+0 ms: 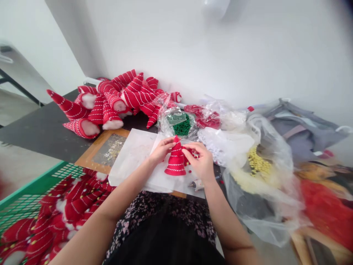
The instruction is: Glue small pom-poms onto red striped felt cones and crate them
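Note:
A red cone-shaped stuffed piece with white dashed stripes [176, 163] stands upright between my hands, its wide end down. My left hand [162, 150] is closed on it near the pointed tip. At its upper right edge, my right hand [200, 159] pinches a small red pompom [183, 148] between thumb and fingertips, against the cone or just beside it. More small red pompoms [189, 171] lie under and beside the right hand, partly hidden by it. Below that hand a glue gun [196, 184] rests on the white paper [132, 162], its body partly covered.
Striped red stuffed cones [138, 92] are heaped at the back left. A green basket [35, 184] at lower left holds similar pieces. Bags of green pompoms [180, 124], white pompoms [211, 145] and yellow beads [259, 162] lie behind and right. Grey fabric [295, 125] lies far right.

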`<state>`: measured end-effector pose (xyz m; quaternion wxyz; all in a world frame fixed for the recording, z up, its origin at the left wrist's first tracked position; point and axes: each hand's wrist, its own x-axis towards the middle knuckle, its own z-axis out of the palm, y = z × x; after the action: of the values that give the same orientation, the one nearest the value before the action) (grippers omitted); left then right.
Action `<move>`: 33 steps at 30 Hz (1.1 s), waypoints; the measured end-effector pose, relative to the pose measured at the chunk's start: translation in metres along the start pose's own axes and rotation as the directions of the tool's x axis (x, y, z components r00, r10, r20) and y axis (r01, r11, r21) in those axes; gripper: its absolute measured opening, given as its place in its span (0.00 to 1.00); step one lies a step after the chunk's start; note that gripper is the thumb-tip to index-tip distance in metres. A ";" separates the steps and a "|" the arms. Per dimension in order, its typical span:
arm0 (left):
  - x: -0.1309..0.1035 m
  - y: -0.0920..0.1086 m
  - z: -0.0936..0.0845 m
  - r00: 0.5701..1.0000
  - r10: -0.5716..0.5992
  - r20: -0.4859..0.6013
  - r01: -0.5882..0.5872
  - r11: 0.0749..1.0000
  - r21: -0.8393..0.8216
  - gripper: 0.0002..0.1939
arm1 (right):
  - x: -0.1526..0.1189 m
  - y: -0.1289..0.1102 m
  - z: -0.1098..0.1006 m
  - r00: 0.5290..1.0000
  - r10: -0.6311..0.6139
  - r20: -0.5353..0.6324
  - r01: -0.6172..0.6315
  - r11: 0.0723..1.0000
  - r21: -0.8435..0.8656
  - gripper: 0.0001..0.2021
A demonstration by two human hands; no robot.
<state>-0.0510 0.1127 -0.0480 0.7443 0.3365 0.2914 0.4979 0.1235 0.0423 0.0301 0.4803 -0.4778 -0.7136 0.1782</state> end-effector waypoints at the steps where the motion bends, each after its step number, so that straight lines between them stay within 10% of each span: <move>1: 0.000 0.001 0.000 1.000 -0.012 -0.004 0.012 1.000 -0.007 0.22 | -0.003 0.001 -0.006 1.000 0.014 0.002 -0.014 1.000 0.016 0.06; 15: 0.002 0.000 -0.003 1.000 -0.020 -0.016 0.020 0.999 -0.025 0.19 | -0.042 0.005 -0.014 0.966 -0.143 0.217 0.160 0.985 -0.064 0.09; 21: 0.004 -0.002 -0.006 0.999 -0.031 -0.014 0.030 0.998 -0.046 0.20 | -0.018 0.049 -0.036 0.982 0.097 0.160 -0.055 0.966 -0.252 0.09; 27: 0.002 0.000 -0.004 0.999 -0.036 -0.004 0.036 0.999 -0.040 0.23 | 0.008 0.083 -0.020 0.807 0.328 0.491 0.024 0.813 -0.582 0.13; 33: 0.002 0.000 -0.003 0.999 -0.033 0.003 0.033 0.999 -0.031 0.21 | 0.009 0.092 -0.006 0.789 0.358 0.500 0.032 0.788 -0.615 0.14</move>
<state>-0.0531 0.1154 -0.0499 0.7580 0.3207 0.2879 0.4896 0.1747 0.0930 -0.0281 0.0404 -0.5862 -0.7989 0.1285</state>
